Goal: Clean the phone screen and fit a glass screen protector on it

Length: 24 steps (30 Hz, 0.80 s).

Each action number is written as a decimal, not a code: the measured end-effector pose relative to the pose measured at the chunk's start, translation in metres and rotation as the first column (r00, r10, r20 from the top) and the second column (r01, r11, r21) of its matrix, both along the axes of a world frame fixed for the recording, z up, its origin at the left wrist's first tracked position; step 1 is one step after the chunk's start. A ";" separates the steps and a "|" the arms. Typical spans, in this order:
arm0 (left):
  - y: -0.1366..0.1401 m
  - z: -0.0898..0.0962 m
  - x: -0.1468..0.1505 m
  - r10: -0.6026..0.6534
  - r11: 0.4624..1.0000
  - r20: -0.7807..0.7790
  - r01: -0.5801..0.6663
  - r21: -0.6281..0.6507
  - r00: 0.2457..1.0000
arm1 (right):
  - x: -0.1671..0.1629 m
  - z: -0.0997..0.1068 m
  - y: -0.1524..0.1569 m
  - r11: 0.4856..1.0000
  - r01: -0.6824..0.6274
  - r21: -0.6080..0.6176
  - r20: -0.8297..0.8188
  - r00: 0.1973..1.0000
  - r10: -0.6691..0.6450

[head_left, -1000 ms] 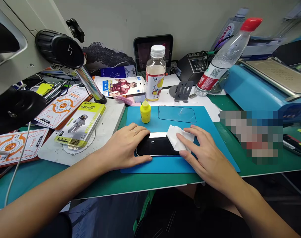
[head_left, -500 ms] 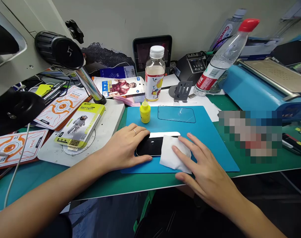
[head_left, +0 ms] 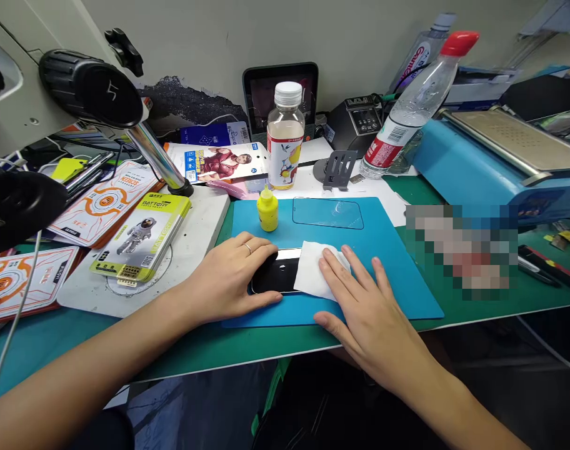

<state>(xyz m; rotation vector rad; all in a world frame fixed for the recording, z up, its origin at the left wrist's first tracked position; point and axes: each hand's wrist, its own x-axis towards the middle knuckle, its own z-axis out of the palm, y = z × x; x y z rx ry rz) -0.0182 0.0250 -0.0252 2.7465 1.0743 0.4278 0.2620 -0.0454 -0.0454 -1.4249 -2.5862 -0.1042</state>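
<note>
Phone (head_left: 276,275): laid flat on the mat between the two hands, dark glossy face up; its right part is hidden by the wipe.
Left hand (head_left: 232,272): set over the phone's left end, which is clasped between the thumb along the near edge and the fingers at the far edge, apparently so that slipping is prevented. How firmly it is gripped cannot be told.
Right hand (head_left: 365,306): spread nearly flat, palm down, with the fingertips rested on the wipe and the thumb held well out toward the near side. Nothing is pinched; by the flat fingers, pressure is likely shared across the wipe.
Wipe (head_left: 313,272): draped white over the phone under the right hand's fingers, its left edge stopped short of the left hand, so that part of the dark face is left showing between.
Mat (head_left: 397,281): spread blue beneath phone and fingers, perhaps so that the phone is cushioned from the green desk (head_left: 195,347).
Film (head_left: 328,214): placed flat on the mat just beyond the right hand's fingers, transparent and edged in black; by its spot apart from the wipe, it is probably kept from being brushed.
Dropper (head_left: 267,212): stood upright, yellow, just beyond the left hand's fingers, presumably where it can be easily reached.
Battery pack (head_left: 142,234): parked left of the left hand, off the mat.
</note>
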 end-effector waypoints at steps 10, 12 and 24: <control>0.000 0.000 0.001 -0.001 1.000 0.011 0.001 -0.001 1.000 | -0.005 0.006 -0.001 0.999 0.043 0.015 0.041 0.998 -0.044; -0.001 0.000 0.001 -0.002 1.000 0.016 0.003 -0.011 1.000 | -0.009 0.008 0.004 0.998 0.061 0.004 0.038 0.997 -0.061; 0.000 -0.001 0.000 -0.007 1.000 -0.007 0.007 0.003 1.000 | -0.018 0.010 0.010 0.994 0.096 -0.059 0.043 0.995 -0.093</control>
